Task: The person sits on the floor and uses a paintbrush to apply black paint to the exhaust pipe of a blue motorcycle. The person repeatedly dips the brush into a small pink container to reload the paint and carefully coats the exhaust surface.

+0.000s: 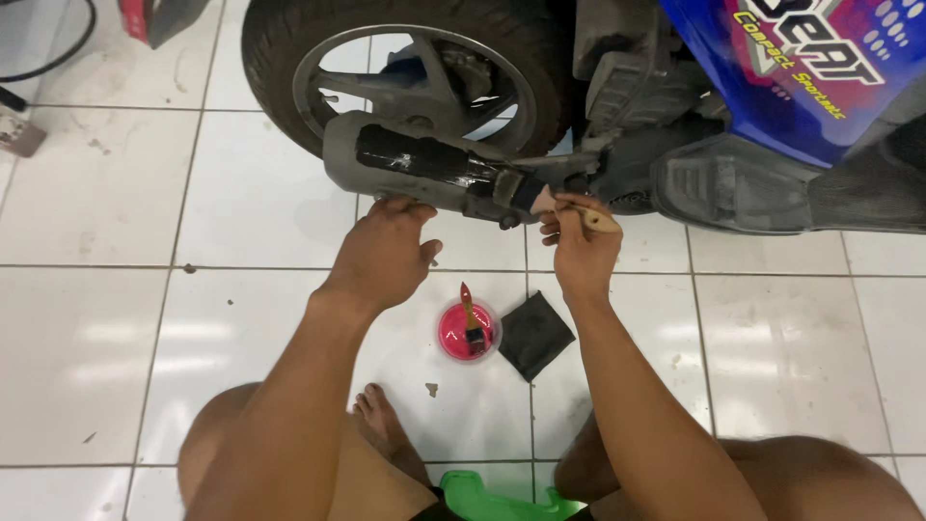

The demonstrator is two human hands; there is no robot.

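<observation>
Bare knees and a bare foot (384,425) are filling the bottom of the view, with a bright green plastic stool edge (487,502) showing between the legs. From there both forearms are reaching forward and up toward the scooter. The left hand (381,256) is resting with its fingers curled loosely against the underside of the grey metal exhaust muffler (386,164), holding nothing that can be seen. The right hand (582,253) is pinching a small brush with a pale wooden handle (595,219), its fingers closing around the handle while the bristle end is pressing against the dark joint where the muffler is meeting the engine; the bristles themselves are hidden. Part of the muffler is shining with a wet-looking black coat (415,154). Between the two wrists, on the white tiled floor (106,318), a round pink plastic cup (468,333) is sitting with a second, red-handled brush (471,318) lying across it, and a folded black square of cloth or abrasive sheet (535,333) is lying just beside the cup on its right. Above the muffler, the black rear tyre with its grey spoked wheel (415,77) is standing on the tiles, and the blue scooter body panel (791,68) is stretching off to the upper right.
</observation>
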